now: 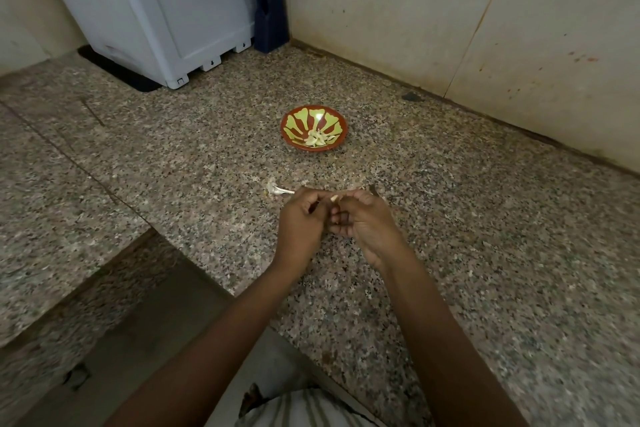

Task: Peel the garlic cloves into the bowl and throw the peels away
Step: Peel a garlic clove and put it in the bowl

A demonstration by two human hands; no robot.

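Head view: left hand point(300, 224) and right hand point(367, 222) pinch one garlic clove point(334, 198), open counter point(450, 204) before bowl point(311, 148).

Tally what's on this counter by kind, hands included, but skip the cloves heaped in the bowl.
bowl: 1
hands: 2 (left hand, right hand)
held clove: 1
garlic stalk: 1
knife block: 1
white appliance: 1
Total: 7

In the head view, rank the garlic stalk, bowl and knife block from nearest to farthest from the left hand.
1. Garlic stalk, lying just beyond the left hand.
2. Bowl, farther ahead.
3. Knife block, far back corner.
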